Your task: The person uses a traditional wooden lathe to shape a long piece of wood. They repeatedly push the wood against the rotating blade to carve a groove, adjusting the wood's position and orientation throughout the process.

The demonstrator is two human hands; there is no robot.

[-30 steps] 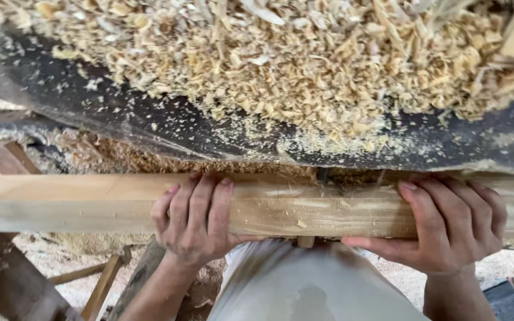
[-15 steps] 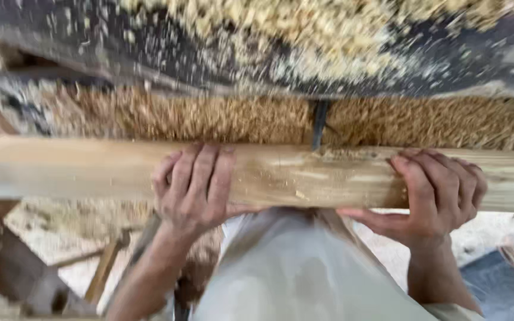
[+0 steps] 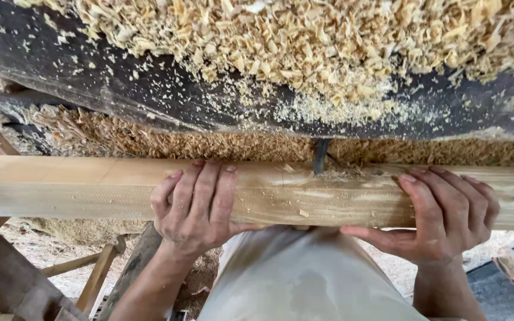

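While a long wooden beam is held across the view from 9 o'clock to 3 o'clock, both hands are laid over it from the near side. The left hand is closed on the beam near the middle of the picture, with the fingers curled over its top and the thumb tucked under, so that the wood is pressed down and kept from turning. The right hand is wrapped around the beam toward 3 o'clock in the same manner, with the thumb stretched along the lower edge; the two grips are set apart, probably so that the beam is kept steady between them. Between the hands, a dark narrow metal part is seen just behind the beam, and rough, freshly torn fibres are visible on the wood beside it. At 12 o'clock, a dark surface is covered by a heap of pale wood shavings. At 7 o'clock, wooden legs and sawdust on the ground are seen below the beam.
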